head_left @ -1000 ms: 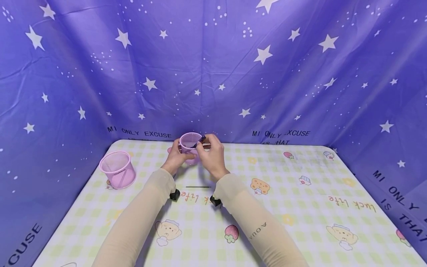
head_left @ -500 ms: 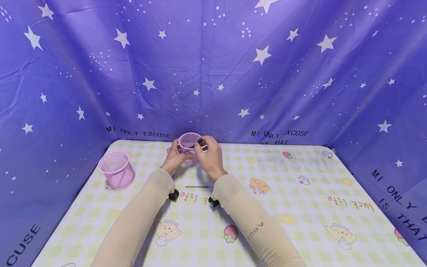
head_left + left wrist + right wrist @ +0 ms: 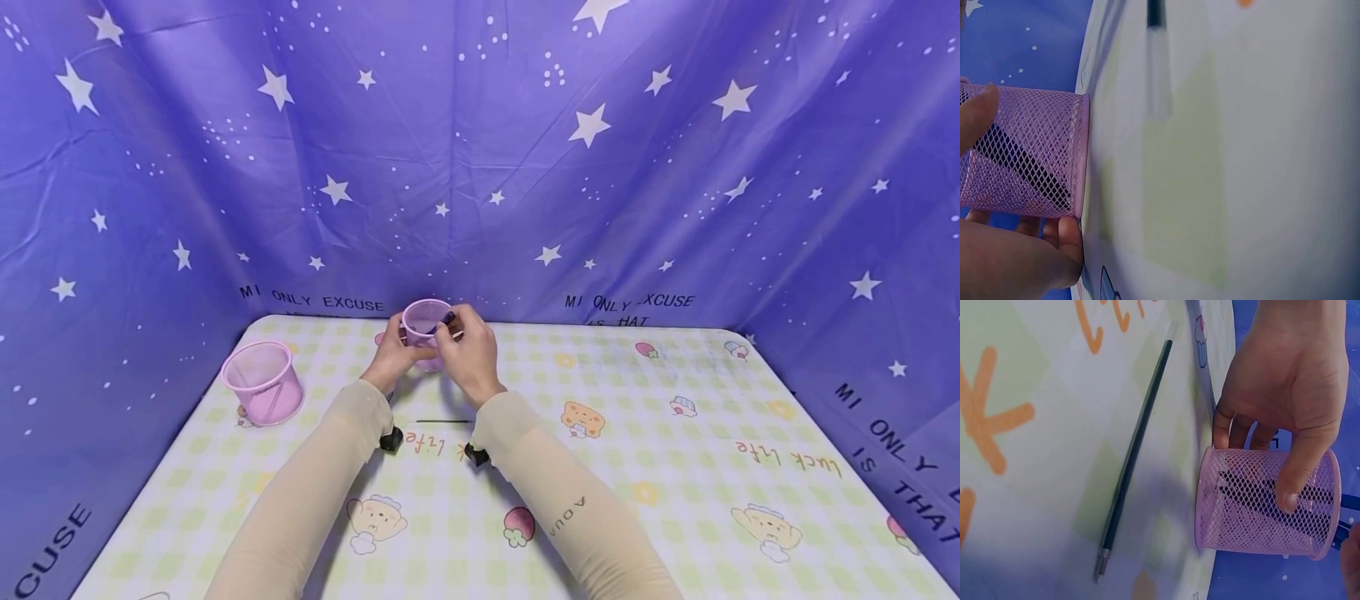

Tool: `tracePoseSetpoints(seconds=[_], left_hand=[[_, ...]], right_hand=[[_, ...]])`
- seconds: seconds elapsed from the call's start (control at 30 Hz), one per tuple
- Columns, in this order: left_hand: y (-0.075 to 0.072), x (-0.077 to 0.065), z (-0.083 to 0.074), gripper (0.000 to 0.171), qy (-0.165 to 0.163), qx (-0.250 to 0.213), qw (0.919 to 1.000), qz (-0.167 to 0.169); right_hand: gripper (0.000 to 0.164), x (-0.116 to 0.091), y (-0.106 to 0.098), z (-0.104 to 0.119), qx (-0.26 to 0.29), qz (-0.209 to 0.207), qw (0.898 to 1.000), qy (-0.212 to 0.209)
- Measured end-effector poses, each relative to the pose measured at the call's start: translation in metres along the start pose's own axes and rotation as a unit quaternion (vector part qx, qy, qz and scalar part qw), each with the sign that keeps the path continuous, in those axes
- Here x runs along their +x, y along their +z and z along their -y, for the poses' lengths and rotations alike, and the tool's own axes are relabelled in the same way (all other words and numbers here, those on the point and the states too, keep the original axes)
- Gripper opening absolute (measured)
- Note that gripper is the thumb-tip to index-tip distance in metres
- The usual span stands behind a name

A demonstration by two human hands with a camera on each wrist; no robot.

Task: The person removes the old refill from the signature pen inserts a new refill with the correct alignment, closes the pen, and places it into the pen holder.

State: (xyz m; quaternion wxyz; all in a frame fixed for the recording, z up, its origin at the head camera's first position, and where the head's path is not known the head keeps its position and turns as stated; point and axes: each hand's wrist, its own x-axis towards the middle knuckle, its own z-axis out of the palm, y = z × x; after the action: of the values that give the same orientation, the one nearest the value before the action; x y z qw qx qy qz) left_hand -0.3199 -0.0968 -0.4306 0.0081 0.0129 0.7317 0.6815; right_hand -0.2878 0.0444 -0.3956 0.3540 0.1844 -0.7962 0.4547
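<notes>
My left hand (image 3: 393,354) grips a small pink mesh pen holder (image 3: 428,340) upright at the back of the table, its thumb across the near side. At the holder's right rim, my right hand (image 3: 472,352) pinches a dark pen (image 3: 447,317) whose upper end shows there. Through the mesh in the right wrist view, two dark pens (image 3: 1285,515) slant inside, their ends sticking out past the rim. Only the fingertips of the right hand (image 3: 1350,559) enter that view. A dark pen refill (image 3: 1138,440) with a clear end and metal tip lies on the cloth before the holder.
A wider pink mesh basket (image 3: 273,396) stands at the table's left side. The checked tablecloth (image 3: 645,550) has printed cartoons and lettering. Purple star-printed curtain (image 3: 480,150) closes off the back and both sides, right behind the pen holder.
The pen in my right hand has gone down into the holder, so less of it shows above the rim. My left hand keeps its grip on the holder, which stays in place.
</notes>
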Motion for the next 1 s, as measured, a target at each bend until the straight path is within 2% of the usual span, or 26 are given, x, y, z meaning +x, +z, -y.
tracePoseSetpoints(seconds=[0.33,0.67,1.0], left_hand=[[-0.0004,-0.002,-0.0007,0.09,0.002,-0.003,1.0,0.005],[0.0001,-0.0013,-0.0002,0.088,0.003,-0.002,1.0,0.004],[0.0001,-0.0019,0.0005,0.087,0.002,0.004,1.0,0.004]], right_hand=[[0.008,-0.0049,0.0035,-0.0009,-0.046,0.01,0.999,0.005],[0.007,-0.006,0.0078,-0.0024,-0.031,-0.002,1.0,0.007],[0.008,-0.008,0.0104,-0.0035,-0.048,0.023,0.998,0.041]])
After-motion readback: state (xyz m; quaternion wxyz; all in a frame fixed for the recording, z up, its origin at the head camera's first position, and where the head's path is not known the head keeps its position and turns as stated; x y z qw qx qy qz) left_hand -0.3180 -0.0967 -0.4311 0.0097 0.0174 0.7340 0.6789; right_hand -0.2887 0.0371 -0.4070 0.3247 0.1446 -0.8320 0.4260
